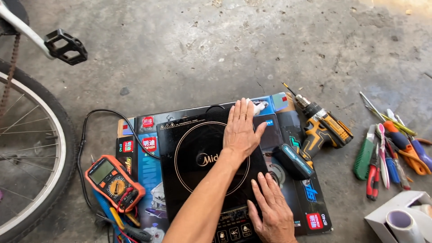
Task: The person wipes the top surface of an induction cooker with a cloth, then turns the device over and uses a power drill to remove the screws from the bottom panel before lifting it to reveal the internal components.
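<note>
Grip: neither hand grasps anything; both lie flat, fingers spread, on the induction cooker [198, 157]
Left hand [241, 130]: palm down near the far right corner of the cooker's black glass top, its forearm crossing the ring mark; a bit of white cloth [258, 107] shows just past its fingertips, though whether the fingers touch it cannot be told
Right hand [273, 210]: pressed open against the cooker's near right edge, just beside the control panel
Induction cooker: lies flat on a flattened cardboard box [139, 135] spread on the concrete floor [202, 45]; its black cord [96, 119] loops off the far left corner
Multimeter [114, 182]: orange, at the box's left edge, leads bundled beside it
Cordless drill [321, 128]: yellow and black, on the box's far right corner, bit pointing away
Hand tools [391, 150]: screwdrivers, pliers and cutters piled on the floor well right of the box
Tape roll [400, 222]: in a white carton at the near right
Bicycle wheel [31, 148]: at the left, pedal [66, 46] above it
</note>
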